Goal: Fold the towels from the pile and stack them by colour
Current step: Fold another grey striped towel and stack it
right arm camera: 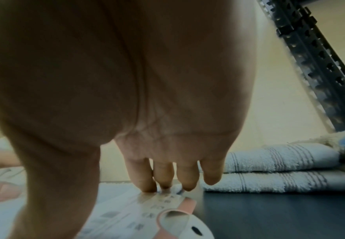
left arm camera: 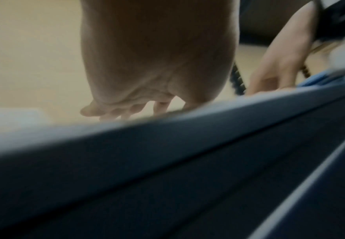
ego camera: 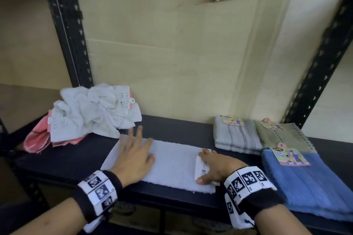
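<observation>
A white towel lies flat, folded into a long strip, on the dark shelf. My left hand rests flat on its left half with the fingers spread. My right hand presses straight fingers on the paper label at the towel's right end, beside a pink hanger tab. The unfolded pile of white and pink towels sits at the back left. On the right lie the folded stacks: white striped, olive and blue.
Black slotted rack posts stand at the back left and at the right, with a pale board wall behind the shelf. The shelf's front edge runs just under my wrists. Dark shelf surface shows between the pile and the stacks.
</observation>
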